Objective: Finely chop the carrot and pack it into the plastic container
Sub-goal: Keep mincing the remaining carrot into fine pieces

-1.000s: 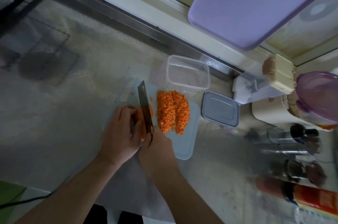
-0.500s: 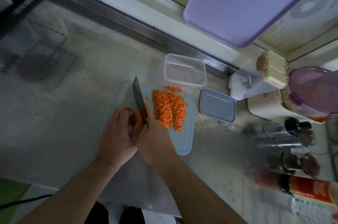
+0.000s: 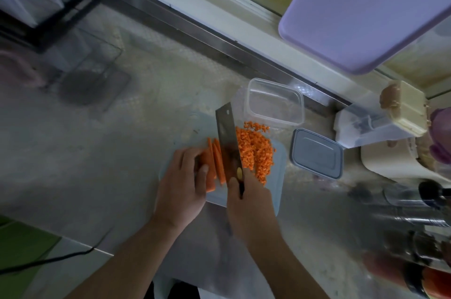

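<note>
On grey mottled worktop [image 3: 102, 152], orange carrot slices [image 3: 214, 159] are pinned by curled left hand [image 3: 181, 185] on pale blue cutting board [image 3: 278, 176]; steel cleaver [image 3: 228, 142] is gripped by right hand [image 3: 249, 198]. Diced carrot pile [image 3: 256, 152] lies beside clear plastic container [image 3: 274, 103], seen holding nothing; grey lid [image 3: 316, 153] alongside.

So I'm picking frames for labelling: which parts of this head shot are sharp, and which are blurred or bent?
Head view: the chopped carrot, knife and both hands are fairly sharp; the bottles at the right edge smear badly; the window ledge bows from the wide lens; light is dim and flat.
</note>
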### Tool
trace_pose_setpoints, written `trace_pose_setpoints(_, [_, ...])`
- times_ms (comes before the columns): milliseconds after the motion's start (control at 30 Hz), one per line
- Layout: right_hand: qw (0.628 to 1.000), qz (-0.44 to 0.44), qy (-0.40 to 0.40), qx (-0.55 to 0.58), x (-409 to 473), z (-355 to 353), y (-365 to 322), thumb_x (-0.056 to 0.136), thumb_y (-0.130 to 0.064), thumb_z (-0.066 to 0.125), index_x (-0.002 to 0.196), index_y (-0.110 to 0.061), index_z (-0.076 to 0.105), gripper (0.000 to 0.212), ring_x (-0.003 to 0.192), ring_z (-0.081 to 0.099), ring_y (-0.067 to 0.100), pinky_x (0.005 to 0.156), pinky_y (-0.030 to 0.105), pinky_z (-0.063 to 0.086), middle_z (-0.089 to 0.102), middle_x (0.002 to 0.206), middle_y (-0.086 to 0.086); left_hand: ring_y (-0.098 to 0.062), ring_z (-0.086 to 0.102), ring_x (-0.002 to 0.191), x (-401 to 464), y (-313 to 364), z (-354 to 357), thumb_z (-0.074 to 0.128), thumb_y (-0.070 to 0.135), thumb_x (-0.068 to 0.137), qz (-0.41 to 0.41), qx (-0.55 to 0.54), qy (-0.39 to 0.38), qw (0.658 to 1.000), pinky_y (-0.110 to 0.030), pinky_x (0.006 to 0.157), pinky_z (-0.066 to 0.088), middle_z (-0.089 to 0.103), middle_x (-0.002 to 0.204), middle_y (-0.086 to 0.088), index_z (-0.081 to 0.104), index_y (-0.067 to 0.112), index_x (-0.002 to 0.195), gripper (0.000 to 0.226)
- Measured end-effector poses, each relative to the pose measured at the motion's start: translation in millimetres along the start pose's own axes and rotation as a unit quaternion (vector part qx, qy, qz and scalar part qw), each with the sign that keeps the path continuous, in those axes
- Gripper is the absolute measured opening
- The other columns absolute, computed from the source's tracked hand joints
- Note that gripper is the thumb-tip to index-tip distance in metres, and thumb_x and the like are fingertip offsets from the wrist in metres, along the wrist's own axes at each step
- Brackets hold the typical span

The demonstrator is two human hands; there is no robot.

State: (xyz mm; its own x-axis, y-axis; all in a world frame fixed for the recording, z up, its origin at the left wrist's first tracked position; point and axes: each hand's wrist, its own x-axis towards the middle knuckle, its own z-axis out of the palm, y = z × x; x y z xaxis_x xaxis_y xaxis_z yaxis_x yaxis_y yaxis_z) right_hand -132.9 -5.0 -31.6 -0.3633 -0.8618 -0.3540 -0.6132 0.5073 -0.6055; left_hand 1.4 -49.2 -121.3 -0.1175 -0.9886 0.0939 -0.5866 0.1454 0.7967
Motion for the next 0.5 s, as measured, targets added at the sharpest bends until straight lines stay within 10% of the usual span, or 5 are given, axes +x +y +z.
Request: trace_pose_setpoints(500, [0.997,0.048,-0.052,0.008,-10.1,4.8,-3.3,0.104,-0.032,0.044,0.086,-0.033,0.052,0.020,0.063,0.058,0.009,0.056,0.023,0.042,0.061,0.071,-0.006,-0.005,0.058,0.099,-2.3,2.9,-1.8,0.063,0.021,0.099,-0.006,-0.001,-0.013,1.000,-0.016,0.072,0.043,0.048,0.129,0.013,0.056,0.023,0.132,0.035])
